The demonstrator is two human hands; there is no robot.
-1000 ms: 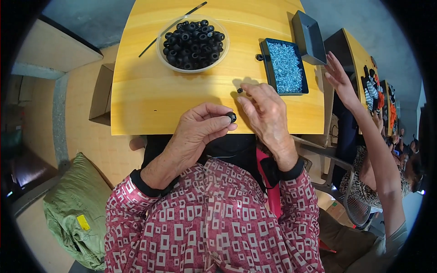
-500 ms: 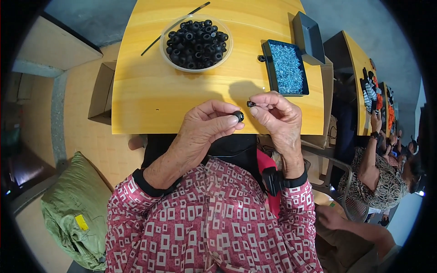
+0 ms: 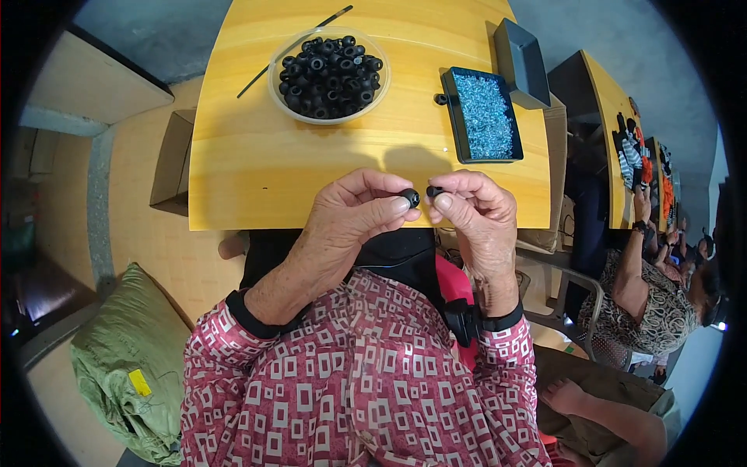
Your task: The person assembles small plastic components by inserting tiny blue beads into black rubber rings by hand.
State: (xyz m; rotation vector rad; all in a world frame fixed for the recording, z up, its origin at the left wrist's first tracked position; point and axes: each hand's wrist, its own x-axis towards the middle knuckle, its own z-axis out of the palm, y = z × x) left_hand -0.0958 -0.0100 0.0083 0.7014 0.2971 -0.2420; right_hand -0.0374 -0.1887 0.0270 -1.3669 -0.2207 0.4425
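Just above the near table edge, my left hand [image 3: 342,214] pinches a round black hollow piece [image 3: 411,198] between thumb and forefinger, its opening facing right. Close beside it, my right hand [image 3: 481,210] grips a smaller dark piece [image 3: 434,191] between thumb and fingertips. A narrow gap separates the two pieces. Farther off stands a clear plastic bowl [image 3: 327,121] heaped with black round hollow pieces [image 3: 331,74]. Beyond my right hand lies a dark tray [image 3: 461,136] full of tiny clear-blue pieces [image 3: 486,117], with one loose black piece [image 3: 441,100] at its left side.
A thin black stick [image 3: 336,15] lies partly behind the bowl. At the table's right edge is a dark grey box [image 3: 523,58]. Cardboard [image 3: 175,163] stands left of the table, a green sack [image 3: 128,358] lower left. Other people sit to the right, one arm [image 3: 603,412] close by.
My right hand has lowered slightly, turning its small dark piece toward the one in my left hand. My left hand stays nearly still. The other person's arm at lower right has shifted.
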